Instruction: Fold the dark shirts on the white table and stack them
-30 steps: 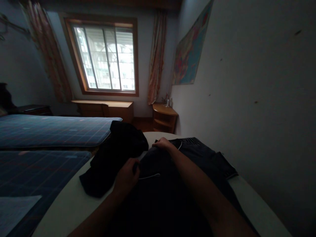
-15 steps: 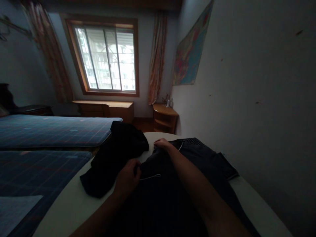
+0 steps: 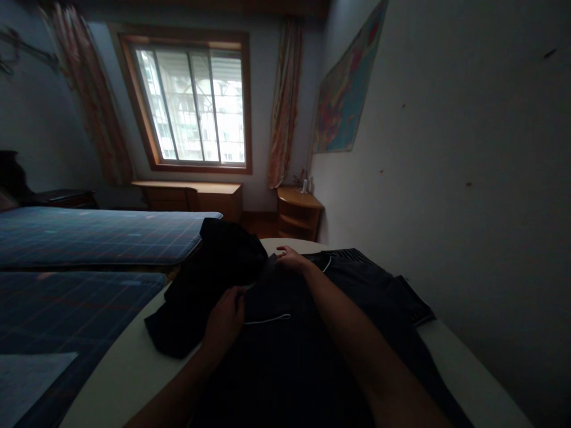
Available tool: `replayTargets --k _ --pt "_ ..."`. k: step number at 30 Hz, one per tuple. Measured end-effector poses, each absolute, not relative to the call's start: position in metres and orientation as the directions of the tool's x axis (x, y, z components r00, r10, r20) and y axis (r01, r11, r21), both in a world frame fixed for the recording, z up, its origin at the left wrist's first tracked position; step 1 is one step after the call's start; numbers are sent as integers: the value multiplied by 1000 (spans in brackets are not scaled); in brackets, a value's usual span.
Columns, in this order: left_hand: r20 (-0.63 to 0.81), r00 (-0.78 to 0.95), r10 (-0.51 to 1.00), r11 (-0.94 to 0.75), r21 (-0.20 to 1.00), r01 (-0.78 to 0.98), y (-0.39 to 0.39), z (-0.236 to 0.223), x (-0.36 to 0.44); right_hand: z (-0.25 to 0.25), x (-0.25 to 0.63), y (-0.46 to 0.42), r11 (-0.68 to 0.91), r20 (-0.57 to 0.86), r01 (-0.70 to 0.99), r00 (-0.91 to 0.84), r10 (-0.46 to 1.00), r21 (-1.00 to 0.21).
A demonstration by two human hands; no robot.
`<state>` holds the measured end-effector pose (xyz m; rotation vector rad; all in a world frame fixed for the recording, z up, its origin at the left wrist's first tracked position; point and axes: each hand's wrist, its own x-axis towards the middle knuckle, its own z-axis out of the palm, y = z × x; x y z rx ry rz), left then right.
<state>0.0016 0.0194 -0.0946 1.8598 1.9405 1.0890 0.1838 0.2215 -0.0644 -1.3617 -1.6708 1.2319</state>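
Observation:
A dark navy short-sleeved shirt [image 3: 303,351] with thin white piping lies spread over a pale round table. At its left sleeve edge, my left hand [image 3: 227,309] has its fingers closed on the cloth. My right hand [image 3: 292,260] rests at the far left shoulder, near the collar; its fingers are stretched out and apart on the fabric. Left of the shirt sits a bunched black garment [image 3: 218,261], close to both hands. Dim light hides most folds, and my forearms cover part of the shirt.
The round table's [image 3: 111,374] rim curves close to the white wall [image 3: 446,238] on the right. Beds with blue plaid mattresses [image 3: 111,235] stand at the left. A low desk [image 3: 214,189] and a corner shelf [image 3: 298,199] are beyond, beneath the window [image 3: 191,107].
My left hand has shifted slightly left, drawing the sleeve edge outward. The shoulder cloth now lies flatter and reaches the black garment. My right hand's fingers have spread out.

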Motion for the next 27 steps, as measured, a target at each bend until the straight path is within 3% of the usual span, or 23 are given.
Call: replayTargets --k 8,15,27 --pt "314 -209 926 -48 648 760 19 -90 4 -50 175 217 298 205 287 -313 927 -910" --pt "326 -199 924 -71 658 749 17 -87 6 -50 165 213 438 333 371 -313 889 -819" --pt "363 -131 922 -95 543 834 18 -89 1 -67 156 200 563 342 481 -472 812 -672"
